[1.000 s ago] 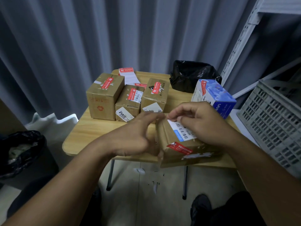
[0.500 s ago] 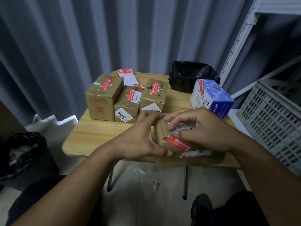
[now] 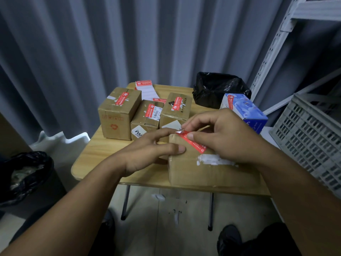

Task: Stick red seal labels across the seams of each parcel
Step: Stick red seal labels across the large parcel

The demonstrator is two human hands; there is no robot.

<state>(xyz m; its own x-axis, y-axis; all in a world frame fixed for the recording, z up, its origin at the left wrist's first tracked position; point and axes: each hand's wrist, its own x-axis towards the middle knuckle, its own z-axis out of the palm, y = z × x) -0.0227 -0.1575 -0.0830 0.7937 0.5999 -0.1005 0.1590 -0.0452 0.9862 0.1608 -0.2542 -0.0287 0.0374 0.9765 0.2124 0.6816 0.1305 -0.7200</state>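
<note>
Right grip is pinching the upper end of the red seal label, thumb and forefinger closed on it. The label runs slantwise over the top of the parcel, which sits at the near edge of the counter. My left grip lies straight-fingered against the parcel's left end, thumb pressing the top, holding nothing. The label will be thin, limp and tacky, I reckon, so I'd hold it by its very end and smooth it down. The parcel is stiff cardboard and probably light enough to steady one-handed. The label's white print is too small to read. Behind the parcel, a sealed box carries a sticker reading, I think, "VUU". The blue carton beyond the parcel's right end shows only a "U".
</note>
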